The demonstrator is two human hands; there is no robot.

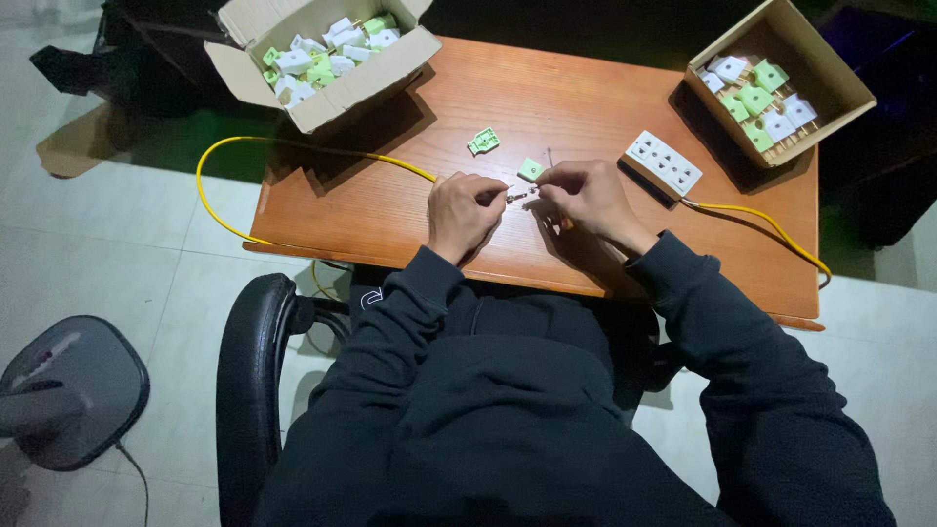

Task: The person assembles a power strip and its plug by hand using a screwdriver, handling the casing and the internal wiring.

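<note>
Near the tabletop's (586,98) front edge, the left hand (461,212) pinches a small metal part (517,195) while the right hand (589,195) grips a green plug piece (530,170), fingers closed, brought together for fitting.

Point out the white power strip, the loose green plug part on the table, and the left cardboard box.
white power strip (664,163), head view, middle of its top face
loose green plug part (483,142), head view, its centre
left cardboard box (363,90), head view, front wall
</note>
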